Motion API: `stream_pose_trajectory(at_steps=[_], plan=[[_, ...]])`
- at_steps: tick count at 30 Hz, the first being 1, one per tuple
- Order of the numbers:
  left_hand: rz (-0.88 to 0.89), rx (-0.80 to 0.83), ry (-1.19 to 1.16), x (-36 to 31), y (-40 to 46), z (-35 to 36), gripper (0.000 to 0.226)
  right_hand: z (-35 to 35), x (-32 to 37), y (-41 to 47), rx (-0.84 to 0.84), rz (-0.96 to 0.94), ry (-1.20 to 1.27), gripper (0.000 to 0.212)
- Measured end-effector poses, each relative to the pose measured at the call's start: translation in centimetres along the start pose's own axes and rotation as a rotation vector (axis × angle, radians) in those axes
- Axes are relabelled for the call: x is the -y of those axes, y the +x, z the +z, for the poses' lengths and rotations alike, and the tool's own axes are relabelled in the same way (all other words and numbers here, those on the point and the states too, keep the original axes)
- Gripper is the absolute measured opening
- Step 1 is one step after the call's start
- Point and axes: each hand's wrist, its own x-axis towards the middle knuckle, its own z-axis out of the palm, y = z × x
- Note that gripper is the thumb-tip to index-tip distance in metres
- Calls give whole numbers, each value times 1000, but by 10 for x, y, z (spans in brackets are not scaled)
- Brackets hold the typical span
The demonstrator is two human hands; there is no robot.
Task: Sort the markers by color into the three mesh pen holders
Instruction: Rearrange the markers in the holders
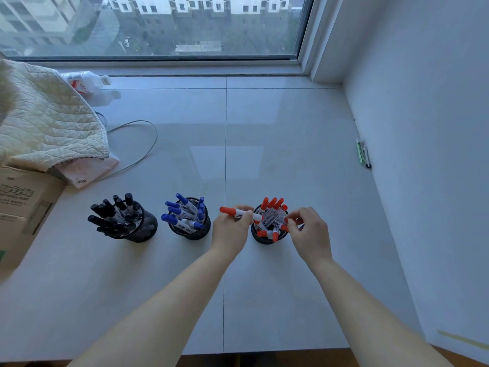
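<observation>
Three mesh holders, lower centre, look nearly sorted: black holder [124, 223] and blue holder [189, 221] filled, left hand [231, 229] fingers clamped on a last red marker [239, 213] beside the red holder [267, 229], right hand [308, 229] fingers pinching red markers inside.

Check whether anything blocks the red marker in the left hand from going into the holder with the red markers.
Nothing separate blocks it. The left hand holds the red marker at the red holder's left rim. The holder is crowded with markers, and the right hand is pinching one at its right side.
</observation>
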Motion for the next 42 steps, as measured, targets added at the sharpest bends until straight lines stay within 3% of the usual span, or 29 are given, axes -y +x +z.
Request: stream_pose_trajectory(at_steps=[4,8,11,15,20,23,29,36,42], plan=[[49,-42,189,0,-3,9,14,0,0,3,34,33,7,5],[-17,-64,205,0,0,16,16,2,0,12,70,111,5,19],[-34,-42,237,3,1,20,4,6,2,23,123,189,-24,27],[-27,26,226,11,0,23,19,10,5,35,172,258,-61,23],[76,-99,426,13,-1,27,6,12,9,39,238,225,-29,17],[81,-135,432,10,-1,30,13,12,11,39,283,199,-20,19],[226,-177,444,13,-2,30,8,1,14,34,129,221,215,11],[169,-67,502,22,4,32,16,-32,6,41,-101,414,484,5],[137,-12,506,29,3,36,27,-52,2,37,-94,524,636,11]])
